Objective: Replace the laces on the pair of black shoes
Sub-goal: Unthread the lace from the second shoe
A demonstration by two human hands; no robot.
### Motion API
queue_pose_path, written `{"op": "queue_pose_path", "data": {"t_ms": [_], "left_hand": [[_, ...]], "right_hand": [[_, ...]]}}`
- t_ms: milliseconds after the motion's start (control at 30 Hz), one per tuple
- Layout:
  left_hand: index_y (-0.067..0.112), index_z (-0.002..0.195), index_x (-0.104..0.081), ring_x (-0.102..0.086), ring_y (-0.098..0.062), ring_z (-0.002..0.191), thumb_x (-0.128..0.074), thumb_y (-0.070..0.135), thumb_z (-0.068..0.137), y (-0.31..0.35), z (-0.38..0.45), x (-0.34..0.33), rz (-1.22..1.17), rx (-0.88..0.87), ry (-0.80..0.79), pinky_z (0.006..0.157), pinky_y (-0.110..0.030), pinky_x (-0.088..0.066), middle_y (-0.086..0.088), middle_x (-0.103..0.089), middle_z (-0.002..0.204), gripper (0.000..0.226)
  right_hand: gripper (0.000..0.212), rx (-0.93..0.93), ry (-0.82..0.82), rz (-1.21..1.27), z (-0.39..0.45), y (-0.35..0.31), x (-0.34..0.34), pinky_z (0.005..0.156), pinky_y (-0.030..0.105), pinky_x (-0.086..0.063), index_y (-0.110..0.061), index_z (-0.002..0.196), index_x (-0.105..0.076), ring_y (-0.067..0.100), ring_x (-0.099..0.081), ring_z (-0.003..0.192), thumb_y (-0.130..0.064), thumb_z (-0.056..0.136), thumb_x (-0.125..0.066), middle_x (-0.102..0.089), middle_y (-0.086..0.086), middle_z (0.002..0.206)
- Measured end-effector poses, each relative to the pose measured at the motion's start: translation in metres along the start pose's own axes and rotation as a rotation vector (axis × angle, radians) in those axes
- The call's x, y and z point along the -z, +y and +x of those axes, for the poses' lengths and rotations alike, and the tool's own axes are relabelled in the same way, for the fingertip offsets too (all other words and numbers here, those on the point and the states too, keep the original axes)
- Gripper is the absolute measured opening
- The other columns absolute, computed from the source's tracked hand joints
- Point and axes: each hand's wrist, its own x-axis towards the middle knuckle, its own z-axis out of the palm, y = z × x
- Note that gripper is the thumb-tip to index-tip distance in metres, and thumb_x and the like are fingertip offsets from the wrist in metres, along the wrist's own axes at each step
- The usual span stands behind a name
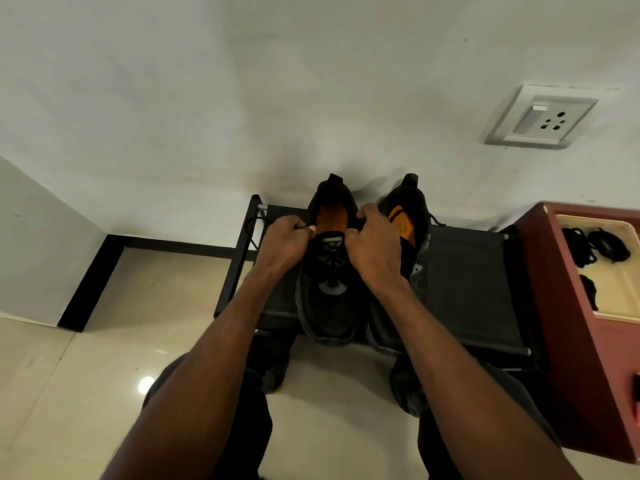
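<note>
We note our two forearms reaching forward over a black rack (478, 271) on the tiled floor; the pair of black shoes sits on it, toes toward us. Left hand (285, 245) has fingers curled, pinching a lace end (254, 225) at the top eyelets of the left shoe (327, 271); right hand (375, 244) likewise curled and pinching at the opposite side of the same collar. Lace crossings run down this shoe's tongue, so we judge it laced to the top, with tightening or tying in hand; whether this lace is old or new we cannot tell. The right shoe (414, 223) stands just beside, its lacing mostly hidden; likely still to do. Farther right, dark lace bundles (594, 247) lie in a cream tray (623, 299) on a maroon box (568, 341).
</note>
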Motion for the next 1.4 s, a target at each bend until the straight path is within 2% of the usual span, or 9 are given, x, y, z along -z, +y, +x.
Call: {"op": "queue_pose_path", "data": {"t_ms": [133,300,500,667,867,967,1200,1300,1400], "left_hand": [[0.012,0.081,-0.055,-0.056,-0.019,0.067,-0.056,0.035,0.099,0.002,0.000,-0.005,-0.001,-0.064,0.005,0.064,-0.037,-0.048,-0.004,-0.059,0.073,0.028],[0.015,0.080,-0.047,-0.046,-0.014,0.063,-0.051,0.033,0.102,0.009,0.001,-0.005,0.118,-0.113,-0.027,0.057,-0.030,-0.036,-0.001,-0.054,0.073,0.028],[0.018,0.081,-0.045,-0.045,-0.016,0.062,-0.049,0.031,0.103,0.010,0.000,-0.002,0.176,-0.128,-0.040,0.055,-0.032,-0.033,-0.001,-0.052,0.072,0.026],[0.012,0.088,-0.050,-0.047,-0.016,0.064,-0.049,0.029,0.103,0.011,-0.001,-0.001,0.153,-0.142,-0.053,0.058,-0.032,-0.036,-0.003,-0.054,0.076,0.023],[0.013,0.089,-0.052,-0.057,-0.025,0.078,-0.048,0.030,0.102,0.010,0.002,-0.002,0.145,-0.116,-0.043,0.073,-0.042,-0.047,-0.006,-0.060,0.086,0.021],[0.020,0.080,-0.047,-0.053,-0.022,0.073,-0.048,0.030,0.101,0.011,0.001,-0.002,0.149,-0.110,-0.039,0.069,-0.039,-0.044,-0.004,-0.057,0.081,0.024],[0.020,0.077,-0.044,-0.053,-0.021,0.073,-0.049,0.031,0.102,0.012,0.000,-0.001,0.152,-0.114,-0.041,0.067,-0.036,-0.040,-0.005,-0.059,0.083,0.027],[0.021,0.076,-0.043,-0.051,-0.018,0.071,-0.049,0.030,0.102,0.013,0.000,-0.002,0.158,-0.120,-0.035,0.066,-0.036,-0.039,-0.002,-0.057,0.081,0.028],[0.020,0.079,-0.046,-0.052,-0.019,0.071,-0.048,0.029,0.102,0.014,0.001,-0.003,0.162,-0.110,-0.035,0.065,-0.035,-0.038,-0.002,-0.056,0.080,0.025]], "right_hand": [[0.026,0.259,-0.004,-0.128,-0.001,0.000,-0.008,0.109,0.047,-0.034,-0.016,0.117,-0.069,0.028,-0.036,0.132,-0.017,0.093,-0.060,-0.047,0.008,0.140],[0.026,0.324,-0.232,-0.286,-0.003,-0.002,-0.013,0.115,0.051,-0.012,-0.019,0.116,-0.071,0.030,-0.003,0.149,-0.018,0.095,-0.057,-0.017,0.008,0.163],[0.014,0.124,0.167,-0.094,-0.014,-0.007,-0.014,0.114,0.043,-0.023,-0.004,0.094,-0.067,0.032,-0.021,0.145,-0.001,0.087,-0.055,-0.031,0.015,0.156],[0.026,0.064,0.261,0.016,-0.020,-0.015,-0.012,0.113,0.040,-0.024,-0.007,0.111,-0.067,0.030,-0.020,0.144,-0.001,0.089,-0.055,-0.030,0.014,0.156],[0.045,0.385,-0.119,-0.316,-0.018,-0.011,-0.014,0.116,0.054,-0.014,-0.015,0.128,-0.062,0.033,-0.005,0.149,-0.009,0.084,-0.059,-0.014,0.012,0.164],[0.029,0.374,-0.091,-0.361,-0.014,-0.006,-0.014,0.115,0.050,-0.014,-0.010,0.118,-0.067,0.032,-0.008,0.148,-0.013,0.090,-0.059,-0.019,0.012,0.162],[0.011,0.008,0.540,0.356,0.014,-0.008,0.024,0.098,0.037,-0.044,0.001,0.093,-0.060,0.024,-0.049,0.111,0.000,0.094,-0.049,-0.047,0.017,0.126],[0.011,0.053,0.482,0.246,0.017,-0.006,0.034,0.099,0.040,-0.043,-0.004,0.088,-0.059,0.025,-0.047,0.113,-0.001,0.090,-0.049,-0.049,0.014,0.124],[0.024,0.273,0.103,-0.048,0.001,-0.012,0.019,0.113,0.042,-0.022,-0.015,0.111,-0.067,0.030,-0.024,0.141,-0.009,0.092,-0.054,-0.036,0.011,0.151]]}}
